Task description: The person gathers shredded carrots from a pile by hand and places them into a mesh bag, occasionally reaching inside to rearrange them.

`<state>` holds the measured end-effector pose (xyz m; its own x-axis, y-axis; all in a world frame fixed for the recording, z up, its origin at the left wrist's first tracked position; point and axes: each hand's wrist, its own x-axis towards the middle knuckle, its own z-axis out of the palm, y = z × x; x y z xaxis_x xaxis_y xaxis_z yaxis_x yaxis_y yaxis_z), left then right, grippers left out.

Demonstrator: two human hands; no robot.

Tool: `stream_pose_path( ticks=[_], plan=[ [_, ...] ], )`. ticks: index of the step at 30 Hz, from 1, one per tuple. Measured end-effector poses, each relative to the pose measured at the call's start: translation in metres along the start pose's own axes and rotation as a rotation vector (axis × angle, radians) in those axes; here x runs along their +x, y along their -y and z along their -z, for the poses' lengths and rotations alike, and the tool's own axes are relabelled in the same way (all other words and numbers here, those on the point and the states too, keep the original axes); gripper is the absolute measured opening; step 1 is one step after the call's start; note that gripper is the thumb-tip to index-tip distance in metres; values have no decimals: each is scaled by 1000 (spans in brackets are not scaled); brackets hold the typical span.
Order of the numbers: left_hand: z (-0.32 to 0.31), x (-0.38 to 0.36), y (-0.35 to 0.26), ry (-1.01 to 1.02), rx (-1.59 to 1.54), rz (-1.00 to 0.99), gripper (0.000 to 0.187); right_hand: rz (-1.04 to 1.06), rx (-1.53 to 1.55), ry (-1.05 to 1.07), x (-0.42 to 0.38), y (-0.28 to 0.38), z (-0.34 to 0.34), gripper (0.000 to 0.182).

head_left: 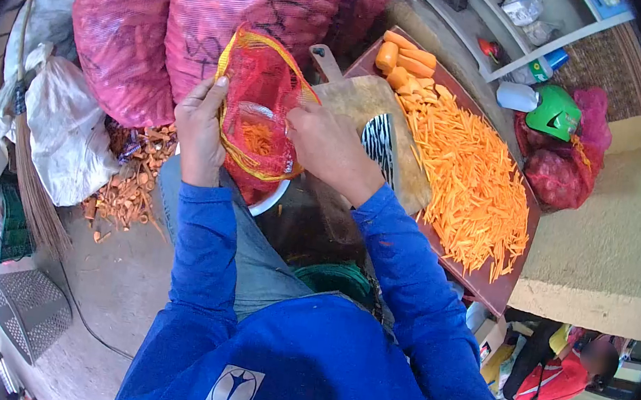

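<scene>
A red mesh bag (259,76) with a yellow rim hangs between my two hands, its mouth held apart. My left hand (201,129) grips the rim on the left, thumb on top. My right hand (334,143) is closed on the right side of the bag. Orange shreds (257,137) show through the mesh, low in the bag. Under it is a white bowl (270,199), mostly hidden. To the right, a wooden cutting board (413,175) bears a knife with a black-and-white patterned blade (379,144). Beside it lies a heap of cut carrot sticks (470,184).
Large pink mesh sacks of carrots (247,5) stand ahead. Peelings (135,180) lie on the floor at left, near a broom (31,162) and a grey basket (29,314). Whole peeled carrots (407,55) top the red table (494,292). A person in red (563,378) is at lower right.
</scene>
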<state>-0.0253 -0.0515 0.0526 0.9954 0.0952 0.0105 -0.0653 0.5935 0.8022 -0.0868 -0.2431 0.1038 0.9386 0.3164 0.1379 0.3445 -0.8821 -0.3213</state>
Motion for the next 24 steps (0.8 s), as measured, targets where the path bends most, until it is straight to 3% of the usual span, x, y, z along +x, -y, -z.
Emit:
stream_pose_path(
  ticks=[4, 11, 17, 19, 20, 22, 23, 24],
  plan=[
    [-7, -4, -4, 15, -15, -4, 19, 39, -185, 4, 11, 0, -13, 15],
    [-6, -7, -9, 6, -19, -6, 21, 76, -210, 63, 25, -14, -34, 15],
    [-6, -5, -8, 19, -11, 13, 20, 4, -71, -34, 27, -22, -27, 13],
    [-7, -6, -7, 15, -6, 6, 20, -118, 339, -83, 33, -21, -18, 16],
    [-7, -6, -7, 17, -6, 10, 20, -122, 339, -83, 36, -20, -15, 16],
    [-7, -5, -7, 16, -25, 10, 23, -161, 652, -208, 44, -9, -8, 16],
    [-2, -3, -5, 25, -25, 18, 23, -171, 650, -215, 47, -8, -12, 16],
    [6, 1, -1, -1, 47, 12, 22, -27, 503, -250, 50, -7, -17, 14]
  ],
)
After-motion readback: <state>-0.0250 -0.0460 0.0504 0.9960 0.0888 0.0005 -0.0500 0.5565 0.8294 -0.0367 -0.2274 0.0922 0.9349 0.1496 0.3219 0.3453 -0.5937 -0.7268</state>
